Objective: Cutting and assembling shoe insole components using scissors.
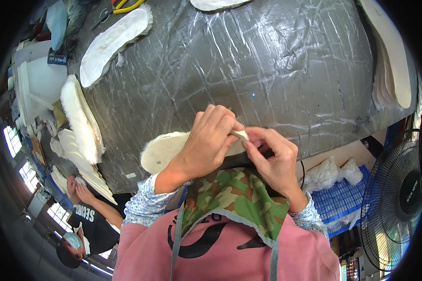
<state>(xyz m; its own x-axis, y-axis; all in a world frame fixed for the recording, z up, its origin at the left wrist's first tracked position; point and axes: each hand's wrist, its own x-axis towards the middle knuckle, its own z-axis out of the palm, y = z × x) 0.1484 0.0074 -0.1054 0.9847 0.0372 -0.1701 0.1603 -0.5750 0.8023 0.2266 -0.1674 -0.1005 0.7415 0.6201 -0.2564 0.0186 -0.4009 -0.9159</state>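
A cream-coloured insole (163,151) lies at the near edge of the table, under my hands. My left hand (202,143) rests across its middle, the fingers bent and pinching towards its right end. At that end my right hand (275,157) grips the tip between thumb and forefinger, and the tip is bent upward. Part of the insole is hidden beneath my left hand. Farther off, at the upper left, a white fleecy insole (111,49) lies by itself. Another pale piece (219,3) is cut off by the top of the view.
Fleecy insoles (82,122) are stacked at the left, flat ones (393,61) at the right. A yellow-handled tool (128,6) lies at the far left. Plastic film covers the table (286,65). A fan (401,192) and blue crate (337,206) stand right; a co-worker (94,222) sits left.
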